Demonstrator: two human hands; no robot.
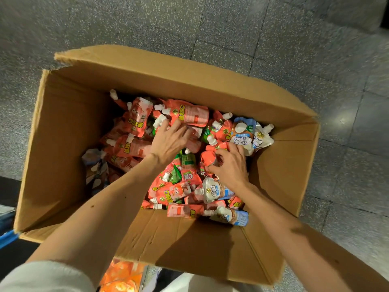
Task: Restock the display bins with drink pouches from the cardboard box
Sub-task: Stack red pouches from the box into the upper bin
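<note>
The cardboard box (pixel 69 127) stands open on the speckled floor (pixel 273 39), its bottom heaped with drink pouches (pixel 134 148), mostly coral-red, with a few green and some white-and-blue ones mixed in. No display bin is in view.

The left hand (pixel 168 142) lies palm-down near the middle of the heap, its fingers (pixel 179 127) spread and curled over a red pouch (pixel 189 114) at the far side; whether they have closed on it I cannot tell. The right hand (pixel 229 165) pinches the bottom edge of another red pouch (pixel 208 157) between thumb and fingertips, so it does hold something.

These pouches look soft and floppy, each likely light but liquid-filled, so the body should sag and shift when lifted. The glossy film is probably slippery. The firm part is the white capped spout (pixel 227 115) at the top, and the flat sealed edges are stiffer than the belly. Gripping by the spout or pinching a seam seems safer than squeezing the middle, and several can likely be gathered at once.
</note>
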